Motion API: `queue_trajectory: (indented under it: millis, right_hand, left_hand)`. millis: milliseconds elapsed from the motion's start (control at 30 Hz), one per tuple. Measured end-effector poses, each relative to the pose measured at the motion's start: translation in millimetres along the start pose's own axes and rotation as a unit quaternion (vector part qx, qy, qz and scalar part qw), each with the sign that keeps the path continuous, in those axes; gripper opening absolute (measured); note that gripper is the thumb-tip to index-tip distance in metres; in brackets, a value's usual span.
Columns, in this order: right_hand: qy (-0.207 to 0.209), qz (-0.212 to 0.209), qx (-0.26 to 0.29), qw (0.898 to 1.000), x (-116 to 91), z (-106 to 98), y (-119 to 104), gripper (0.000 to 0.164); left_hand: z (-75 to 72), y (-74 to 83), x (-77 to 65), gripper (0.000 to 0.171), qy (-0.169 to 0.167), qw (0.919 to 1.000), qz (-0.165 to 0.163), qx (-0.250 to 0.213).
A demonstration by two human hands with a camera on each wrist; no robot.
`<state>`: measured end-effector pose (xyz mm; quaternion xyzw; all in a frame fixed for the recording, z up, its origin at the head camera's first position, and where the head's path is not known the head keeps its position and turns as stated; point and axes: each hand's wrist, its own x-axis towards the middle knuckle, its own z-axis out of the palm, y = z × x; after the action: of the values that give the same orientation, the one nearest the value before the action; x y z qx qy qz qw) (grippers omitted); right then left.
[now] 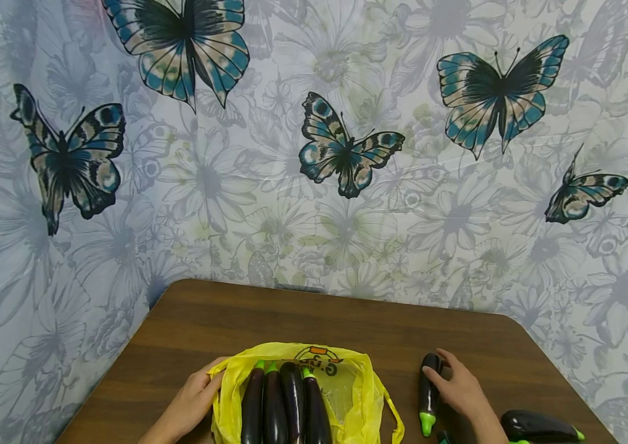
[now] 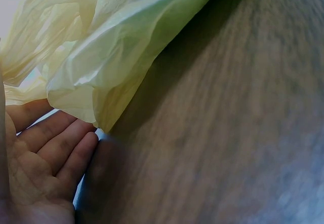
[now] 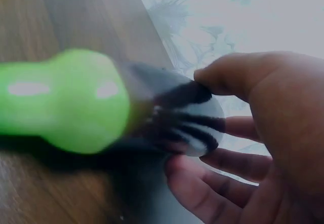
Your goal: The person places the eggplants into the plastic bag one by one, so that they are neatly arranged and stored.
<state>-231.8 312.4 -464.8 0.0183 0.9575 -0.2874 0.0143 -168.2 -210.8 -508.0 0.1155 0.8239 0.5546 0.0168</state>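
One table (image 1: 236, 308), brown wood-grain, stands before a backdrop (image 1: 208, 234) printed with butterflies and flowers. At far left, the left hand (image 1: 194, 391) is at the side of a yellow bag (image 1: 355, 394), thumb and forefinger pinching its rim; the left-wrist view shows the remaining fingers loosely extended beside the plastic. The bag gapes open, with dark printing on its far inner side. Inside lie four eggplants (image 1: 274, 404), side by side; three show green at the far end, while the third from left shows a dark end there. Right of the bag, apart from it, is a single eggplant (image 1: 429, 401), green stem toward the person. The right hand (image 1: 461, 385) grips its dark far end, thumb on one side, fingers opposite. Farther right, a loose eggplant (image 1: 538, 425) lies on its side, green tip pointing right. Partly cropped green tips (image 1: 443, 438) appear along the lower edge.
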Motion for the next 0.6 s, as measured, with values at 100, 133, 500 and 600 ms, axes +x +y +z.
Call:
queue_trajectory:
  millis: [100, 133, 500, 600]
  right_hand:
    - [-0.011, 0.003, 0.027, 1.0, -0.3, 4.4, -1.2, 0.074]
    - [-0.013, 0.008, 0.033, 0.999, -0.4, 5.8, -2.1, 0.075]
    - [-0.015, 0.011, 0.052, 0.998, -1.3, 11.9, -11.2, 0.076]
    - [-0.014, 0.009, 0.053, 0.998, -1.4, 12.6, -12.4, 0.075]
  left_hand:
    - [0.3, 0.7, 0.0, 0.048, 0.0, 1.0, -0.004, -0.003]
    - [0.5, 1.0, 0.0, 0.048, 0.0, 1.0, -0.006, -0.003]
    - [1.0, -0.5, 0.8, 0.048, 0.004, 1.0, -0.006, 0.001]
    - [0.5, -2.0, 1.8, 0.047, 0.001, 1.0, 0.002, 0.001]
